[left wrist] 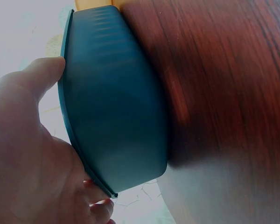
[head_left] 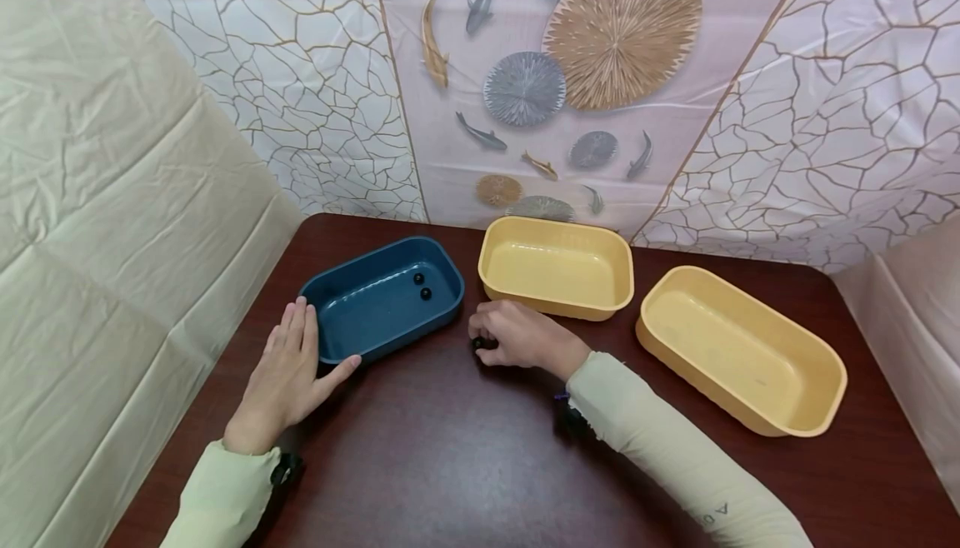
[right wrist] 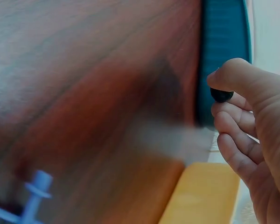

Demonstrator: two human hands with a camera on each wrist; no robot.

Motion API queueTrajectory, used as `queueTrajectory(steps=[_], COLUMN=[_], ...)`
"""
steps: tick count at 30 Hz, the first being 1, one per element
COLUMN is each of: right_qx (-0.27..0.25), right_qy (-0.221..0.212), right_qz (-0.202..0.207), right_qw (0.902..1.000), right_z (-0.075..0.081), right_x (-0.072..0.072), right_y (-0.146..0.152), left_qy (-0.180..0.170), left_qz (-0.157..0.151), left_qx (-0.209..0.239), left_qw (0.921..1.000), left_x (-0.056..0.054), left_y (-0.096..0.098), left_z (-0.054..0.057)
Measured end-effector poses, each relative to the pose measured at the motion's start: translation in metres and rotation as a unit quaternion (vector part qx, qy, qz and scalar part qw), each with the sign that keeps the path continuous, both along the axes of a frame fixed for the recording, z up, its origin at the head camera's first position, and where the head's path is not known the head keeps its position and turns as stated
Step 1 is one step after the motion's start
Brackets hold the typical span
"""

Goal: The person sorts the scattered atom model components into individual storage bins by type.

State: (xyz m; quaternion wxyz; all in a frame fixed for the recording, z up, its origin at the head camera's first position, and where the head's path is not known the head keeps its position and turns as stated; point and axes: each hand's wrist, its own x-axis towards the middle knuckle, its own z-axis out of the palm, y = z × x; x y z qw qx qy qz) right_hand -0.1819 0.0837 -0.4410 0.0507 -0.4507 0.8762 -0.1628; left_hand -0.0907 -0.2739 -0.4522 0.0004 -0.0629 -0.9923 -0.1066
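Two small black balls (head_left: 422, 286) lie at the right end of the blue tray (head_left: 352, 340). My left hand (head_left: 288, 365) rests against the tray's near left corner, fingers straight and thumb on the rim; the left wrist view shows the tray's outer wall (left wrist: 116, 102) beside that hand. My right hand (head_left: 521, 338) is over the table, between the blue tray and the middle yellow tray (head_left: 555, 306). It pinches a small black ball (right wrist: 221, 95) between thumb and fingertips, seen most plainly in the right wrist view.
Another yellow tray (head_left: 738, 402) stands at the right, angled on the dark red-brown table (head_left: 450, 465). Patterned cloth (head_left: 525, 165) hangs along the table's back edge, and pale cloth (head_left: 150, 198) rises on the left side.
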Motion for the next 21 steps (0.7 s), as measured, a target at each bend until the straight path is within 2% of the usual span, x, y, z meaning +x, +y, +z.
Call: queueTrajectory(steps=[13, 17, 21], right_qx=[0.008, 0.011, 0.016], right_qy=[0.05, 0.044, 0.055], right_qz=[0.024, 0.027, 0.03], right_qw=[0.9984, 0.9986, 0.9979], right_z=[0.034, 0.042, 0.05], right_x=[-0.007, -0.01, -0.013], right_y=[-0.016, -0.022, -0.026], left_qy=[0.0, -0.003, -0.004], left_qz=[0.001, 0.003, 0.002], left_qx=[-0.005, -0.007, -0.006], left_qw=[1.0, 1.0, 1.0], left_x=[0.0, 0.0, 0.0], left_y=[0.0, 0.0, 0.001], left_z=[0.001, 0.001, 0.0])
